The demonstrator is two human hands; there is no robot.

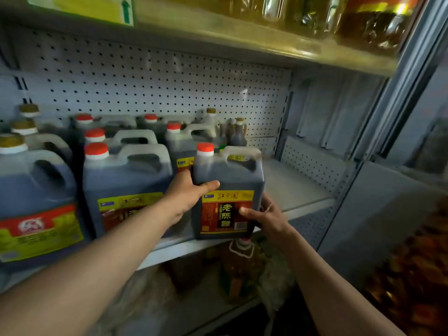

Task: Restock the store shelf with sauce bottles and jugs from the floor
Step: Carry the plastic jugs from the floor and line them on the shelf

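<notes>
A dark vinegar jug (232, 180) with a red cap and a red and yellow label stands at the front edge of the grey shelf (298, 190). Both hands grip it: my left hand (186, 195) on its left side, thumb across the front, and my right hand (266, 214) at its lower right corner. To its left a matching red-capped jug (126, 187) stands, with more such jugs (135, 139) in rows behind. At the far left are gold-capped jugs (34, 190). Small dark bottles (238, 132) stand at the back.
The shelf has bare space right of the held jug up to the perforated side panel (312, 166). An upper shelf (242, 42) carries oil bottles (373, 23). Below, a lower shelf holds bottles (242, 263) and bagged goods. A glass-fronted case (412, 263) stands at right.
</notes>
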